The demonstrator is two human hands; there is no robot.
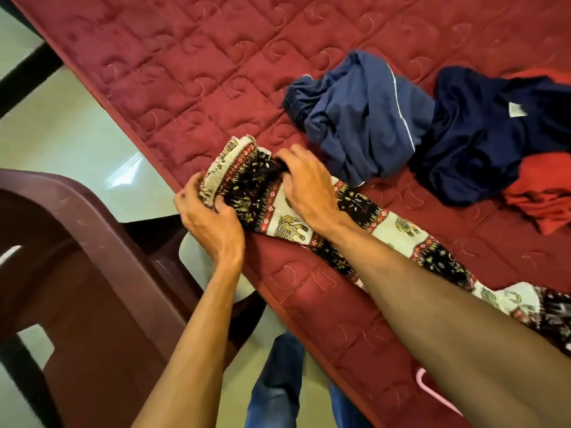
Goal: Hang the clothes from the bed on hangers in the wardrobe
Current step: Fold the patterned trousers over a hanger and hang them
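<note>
Maroon quilted bed (216,72): both hands, left hand (213,223) and right hand (304,183), grip printed trousers (278,211).

Loads of open room across the upper left of the quilted maroon bed cover (191,57), nothing lying there. On my right it's crowded: crumpled blue shorts with white piping (364,118), a dark navy garment (482,134) and red cloth (543,193) bunched touching. The brown plastic chair (71,257) sits close beside the bed's near edge, leaving only a narrow gap.

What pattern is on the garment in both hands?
The patterned garment has black and cream bands with elephants and red floral borders; the head view shows it.
</note>
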